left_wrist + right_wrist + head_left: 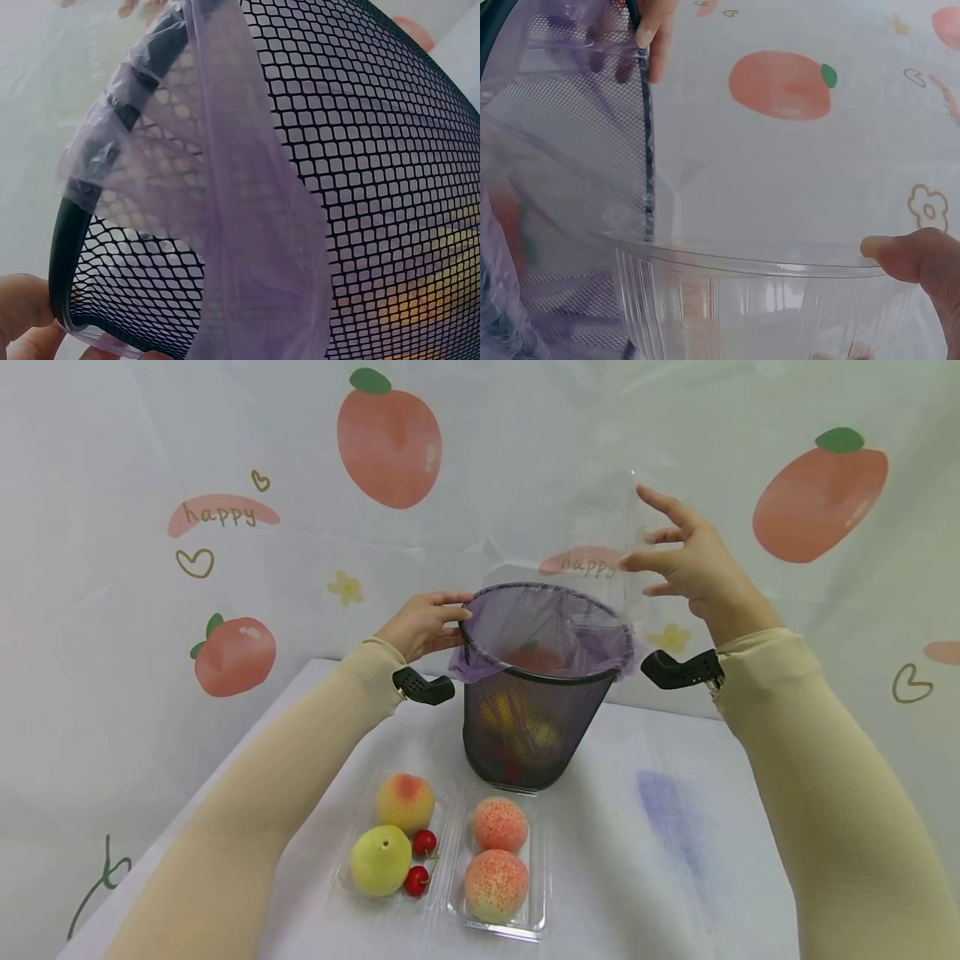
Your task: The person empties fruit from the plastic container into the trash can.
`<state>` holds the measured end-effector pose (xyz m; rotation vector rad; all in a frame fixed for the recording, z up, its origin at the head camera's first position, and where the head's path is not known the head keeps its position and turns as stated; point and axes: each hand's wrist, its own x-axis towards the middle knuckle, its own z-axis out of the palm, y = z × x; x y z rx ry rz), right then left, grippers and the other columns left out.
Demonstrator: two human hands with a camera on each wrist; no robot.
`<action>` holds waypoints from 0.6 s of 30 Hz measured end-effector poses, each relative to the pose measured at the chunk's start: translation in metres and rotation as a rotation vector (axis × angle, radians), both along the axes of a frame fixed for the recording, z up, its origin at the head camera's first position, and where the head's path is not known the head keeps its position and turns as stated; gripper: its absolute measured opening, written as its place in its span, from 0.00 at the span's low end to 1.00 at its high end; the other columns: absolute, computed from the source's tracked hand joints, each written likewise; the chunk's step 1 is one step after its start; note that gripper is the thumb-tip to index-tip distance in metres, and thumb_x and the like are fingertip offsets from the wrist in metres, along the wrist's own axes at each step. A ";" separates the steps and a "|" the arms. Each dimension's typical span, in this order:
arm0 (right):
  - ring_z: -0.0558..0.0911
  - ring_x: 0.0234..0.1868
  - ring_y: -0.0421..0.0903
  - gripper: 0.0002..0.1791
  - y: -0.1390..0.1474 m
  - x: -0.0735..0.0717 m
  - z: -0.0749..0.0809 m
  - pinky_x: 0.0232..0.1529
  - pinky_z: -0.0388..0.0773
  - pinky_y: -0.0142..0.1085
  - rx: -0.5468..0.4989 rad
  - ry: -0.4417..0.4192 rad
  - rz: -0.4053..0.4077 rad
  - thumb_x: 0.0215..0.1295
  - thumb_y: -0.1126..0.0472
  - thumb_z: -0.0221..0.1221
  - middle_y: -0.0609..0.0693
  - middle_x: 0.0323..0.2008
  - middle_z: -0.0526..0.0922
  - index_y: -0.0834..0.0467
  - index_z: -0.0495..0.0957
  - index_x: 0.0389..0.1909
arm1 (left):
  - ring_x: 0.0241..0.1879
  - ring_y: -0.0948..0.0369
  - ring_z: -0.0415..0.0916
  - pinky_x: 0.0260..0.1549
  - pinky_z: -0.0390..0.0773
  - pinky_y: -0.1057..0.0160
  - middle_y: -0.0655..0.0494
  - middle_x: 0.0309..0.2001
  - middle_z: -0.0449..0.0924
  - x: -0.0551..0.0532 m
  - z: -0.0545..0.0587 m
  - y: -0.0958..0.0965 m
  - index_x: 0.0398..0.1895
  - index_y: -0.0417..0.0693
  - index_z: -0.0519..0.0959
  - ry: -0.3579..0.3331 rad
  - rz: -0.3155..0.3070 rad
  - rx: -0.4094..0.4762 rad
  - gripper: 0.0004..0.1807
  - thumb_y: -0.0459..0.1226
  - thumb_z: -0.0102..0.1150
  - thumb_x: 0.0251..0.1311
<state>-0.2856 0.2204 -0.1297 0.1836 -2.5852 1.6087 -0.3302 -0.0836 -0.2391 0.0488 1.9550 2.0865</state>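
A black mesh wastebasket (573, 718) stands on the white table, lined with a thin purple plastic bag (471, 667) folded over its rim. My left hand (423, 625) grips the rim at its left side; in the left wrist view its fingers (26, 300) sit around the black edge. Above the basket's right side, my right hand (693, 560) holds a clear plastic container (742, 300). The thumb (900, 256) lies on the container's rim in the right wrist view. Being transparent, the container is only faint in the head view. Yellow-orange shapes show through the mesh low in the basket.
In front of the basket, one clear tray (341, 877) holds a peach (406, 802), a yellow-green fruit (381, 860) and two cherries (424, 843). Beside it, another clear tray (542, 893) holds two pinkish peaches (497, 885). A fruit-printed cloth (480, 427) hangs behind.
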 end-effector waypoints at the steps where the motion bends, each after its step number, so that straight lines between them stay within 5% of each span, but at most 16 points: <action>1: 0.73 0.47 0.41 0.47 0.000 0.001 0.000 0.34 0.82 0.29 -0.007 -0.003 -0.001 0.59 0.65 0.66 0.54 0.63 0.57 0.21 0.57 0.68 | 0.59 0.51 0.70 0.61 0.73 0.57 0.53 0.67 0.63 0.000 0.000 0.000 0.68 0.50 0.69 0.000 -0.003 0.001 0.25 0.32 0.53 0.68; 13: 0.80 0.41 0.36 0.47 0.009 0.002 -0.004 0.32 0.84 0.32 -0.176 -0.024 0.075 0.57 0.67 0.67 0.48 0.50 0.61 0.23 0.59 0.68 | 0.61 0.50 0.69 0.61 0.72 0.56 0.53 0.68 0.63 0.003 0.001 -0.001 0.68 0.49 0.68 -0.004 0.000 0.014 0.25 0.31 0.53 0.68; 18: 0.75 0.51 0.44 0.48 0.017 0.003 -0.005 0.33 0.84 0.34 -0.266 -0.068 0.126 0.58 0.67 0.67 0.48 0.46 0.63 0.24 0.58 0.69 | 0.61 0.50 0.69 0.61 0.72 0.56 0.53 0.68 0.63 0.003 0.002 -0.001 0.68 0.50 0.69 -0.008 0.006 0.008 0.25 0.31 0.53 0.68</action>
